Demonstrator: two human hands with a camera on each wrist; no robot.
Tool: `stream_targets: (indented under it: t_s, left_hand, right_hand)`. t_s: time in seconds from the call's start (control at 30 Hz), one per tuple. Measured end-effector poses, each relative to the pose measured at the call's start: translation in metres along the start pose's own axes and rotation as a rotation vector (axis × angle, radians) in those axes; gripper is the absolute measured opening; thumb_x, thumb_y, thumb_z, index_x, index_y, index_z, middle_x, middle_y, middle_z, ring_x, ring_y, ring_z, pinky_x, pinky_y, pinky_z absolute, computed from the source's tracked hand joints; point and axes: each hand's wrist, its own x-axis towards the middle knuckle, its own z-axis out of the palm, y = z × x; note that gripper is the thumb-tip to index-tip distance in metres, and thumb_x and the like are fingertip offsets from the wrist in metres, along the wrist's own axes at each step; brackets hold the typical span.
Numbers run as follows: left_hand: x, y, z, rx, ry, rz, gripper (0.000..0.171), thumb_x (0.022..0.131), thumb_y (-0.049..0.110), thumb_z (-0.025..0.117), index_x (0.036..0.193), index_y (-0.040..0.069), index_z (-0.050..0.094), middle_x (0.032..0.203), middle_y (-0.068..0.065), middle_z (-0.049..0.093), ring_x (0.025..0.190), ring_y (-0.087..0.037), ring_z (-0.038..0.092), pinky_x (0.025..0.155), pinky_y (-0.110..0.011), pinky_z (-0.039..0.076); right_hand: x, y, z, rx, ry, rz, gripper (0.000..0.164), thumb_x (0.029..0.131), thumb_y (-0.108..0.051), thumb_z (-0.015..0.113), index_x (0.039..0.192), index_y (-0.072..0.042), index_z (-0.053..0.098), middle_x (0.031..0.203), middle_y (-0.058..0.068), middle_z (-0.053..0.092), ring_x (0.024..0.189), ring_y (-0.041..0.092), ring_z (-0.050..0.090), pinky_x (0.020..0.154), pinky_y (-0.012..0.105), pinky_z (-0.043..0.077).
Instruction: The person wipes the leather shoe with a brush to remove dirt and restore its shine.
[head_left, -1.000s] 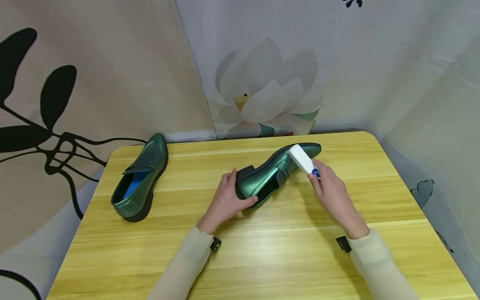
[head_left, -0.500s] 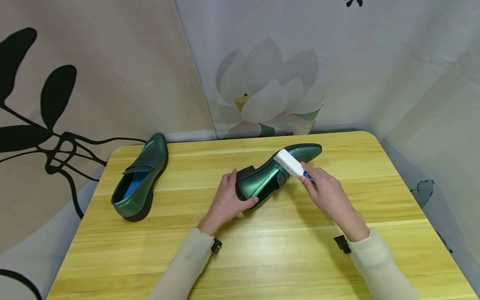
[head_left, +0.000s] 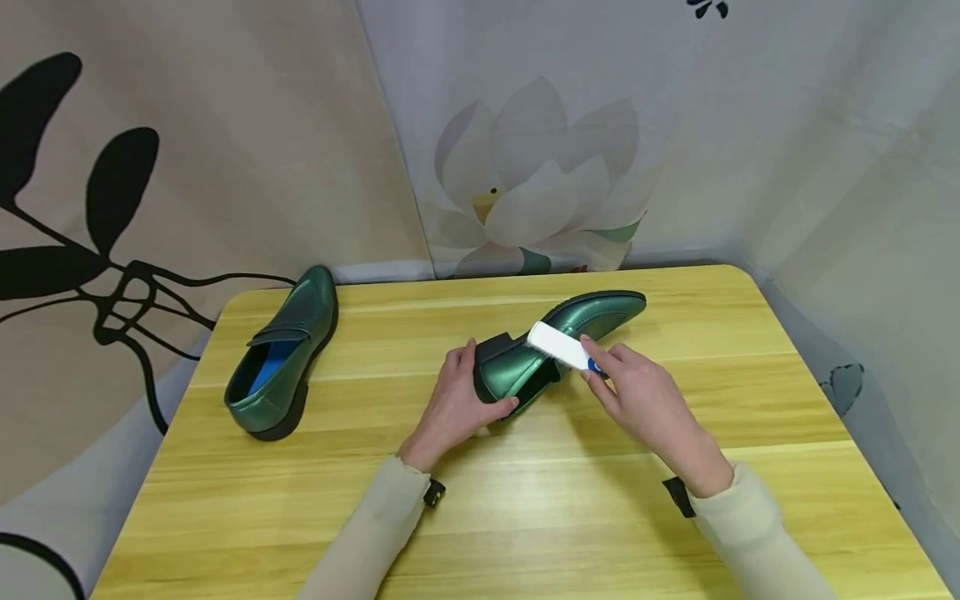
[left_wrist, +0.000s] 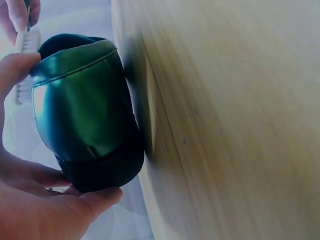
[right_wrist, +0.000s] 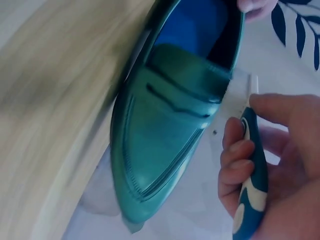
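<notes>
Firstly, brush: over the last second we saw the white brush [head_left: 558, 344] travel back from the toe [head_left: 618, 307] along the side of the held shoe [head_left: 585, 317], to around the strap [right_wrist: 177, 95].
Right hand: we found the right hand [head_left: 645, 400] gripping the blue-and-white handle [right_wrist: 257, 165], fingers curled round it; it had shifted toward the left hand together with the brush.
Left hand: we noted the left hand [head_left: 459, 398] gripping the heel end, with one digit at the rim of the foot opening and another at the heel base; its place was practically unchanged.
Held shoe: we located it at mid-table, tilted on its side, toe pointing to the far right, sole turned away from the person.
Bristles: we saw the bristles [left_wrist: 32, 42] beside the upper, but could not confirm contact along their full length.
Brushing: we judged that the stroke had passed from the front half toward the rear, leaving the toe uncovered.
Second shoe: we recorded the matching shoe [head_left: 303, 358] upright at the table's [head_left: 570, 517] left side, unmoved and well apart from both hands.
</notes>
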Motion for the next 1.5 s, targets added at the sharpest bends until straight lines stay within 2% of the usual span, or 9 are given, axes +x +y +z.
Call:
stream_targets:
  t_s: [0.1,0.27,0.37,0.47,0.7,0.93,1.17,1.37,1.5]
  left_hand:
    - [0.000,0.000,0.000,-0.006,0.007,0.011,0.118,0.078,0.052,0.084,0.164,0.002,0.021,0.155,-0.021,0.035,0.128,-0.036,0.048,0.101,-0.052,0.049]
    - [-0.001,-0.001,0.001,-0.010,0.018,0.038,0.116,0.078,0.047,0.086,0.163,0.000,0.022,0.153,-0.024,0.036,0.129,-0.039,0.048,0.103,-0.053,0.047]
    - [-0.001,-0.002,0.001,-0.004,0.023,0.057,0.115,0.078,0.044,0.087,0.162,-0.002,0.023,0.152,-0.025,0.038,0.131,-0.040,0.047,0.106,-0.053,0.046]
    - [-0.001,-0.002,0.002,-0.003,0.018,0.056,0.115,0.078,0.045,0.087,0.162,-0.002,0.023,0.153,-0.025,0.038,0.131,-0.039,0.047,0.105,-0.052,0.046]
    - [-0.001,0.000,0.001,-0.002,0.011,0.020,0.117,0.078,0.048,0.086,0.164,0.002,0.022,0.154,-0.022,0.035,0.128,-0.037,0.048,0.102,-0.052,0.047]
    - [-0.002,0.000,0.001,-0.005,0.006,0.019,0.116,0.078,0.048,0.086,0.164,0.002,0.022,0.155,-0.023,0.034,0.130,-0.038,0.047,0.103,-0.053,0.047]
    - [-0.001,0.000,0.001,0.006,0.014,0.013,0.116,0.078,0.049,0.085,0.164,0.002,0.023,0.156,-0.022,0.034,0.132,-0.038,0.046,0.105,-0.054,0.046]
    - [0.000,0.000,0.001,0.016,0.006,0.010,0.116,0.078,0.051,0.085,0.164,0.003,0.022,0.156,-0.022,0.034,0.132,-0.038,0.046,0.105,-0.053,0.046]
    - [0.000,0.000,0.001,0.012,0.005,0.010,0.116,0.078,0.051,0.084,0.164,0.003,0.022,0.155,-0.022,0.034,0.129,-0.037,0.047,0.103,-0.052,0.047]
  right_hand:
    - [-0.002,-0.009,0.002,-0.017,-0.021,-0.065,0.051,0.098,-0.022,0.074,0.144,-0.004,0.061,0.091,0.008,0.063,0.065,0.014,0.048,0.057,0.030,0.044]
    - [-0.007,-0.022,0.009,-0.015,0.016,-0.193,0.049,0.094,-0.020,0.079,0.139,-0.008,0.067,0.086,0.002,0.059,0.064,0.011,0.047,0.055,0.026,0.043]
    - [-0.008,-0.027,0.012,-0.006,0.035,-0.230,0.047,0.092,-0.019,0.081,0.137,-0.010,0.069,0.083,-0.002,0.056,0.064,0.009,0.046,0.053,0.024,0.041]
    - [-0.007,-0.026,0.012,-0.032,0.044,-0.200,0.048,0.091,-0.020,0.081,0.137,-0.010,0.069,0.084,0.000,0.058,0.064,0.010,0.047,0.052,0.025,0.041]
    - [-0.002,-0.017,0.004,-0.033,-0.008,-0.029,0.050,0.095,-0.022,0.078,0.141,-0.008,0.065,0.087,0.006,0.062,0.063,0.014,0.048,0.054,0.030,0.042]
    - [0.000,-0.022,0.008,-0.007,-0.020,-0.073,0.050,0.096,-0.023,0.076,0.142,-0.007,0.064,0.092,0.007,0.065,0.066,0.014,0.051,0.056,0.030,0.044]
    - [0.003,-0.017,0.009,0.065,-0.010,0.043,0.048,0.099,-0.023,0.073,0.142,-0.005,0.063,0.095,0.011,0.068,0.068,0.017,0.053,0.058,0.033,0.045]
    - [0.005,-0.016,0.009,0.125,0.033,0.062,0.048,0.101,-0.023,0.070,0.143,-0.004,0.061,0.096,0.012,0.068,0.068,0.019,0.053,0.058,0.033,0.045]
    - [0.006,-0.013,0.010,0.116,0.090,0.069,0.047,0.100,-0.021,0.070,0.142,-0.002,0.062,0.094,0.014,0.068,0.066,0.021,0.053,0.056,0.033,0.044]
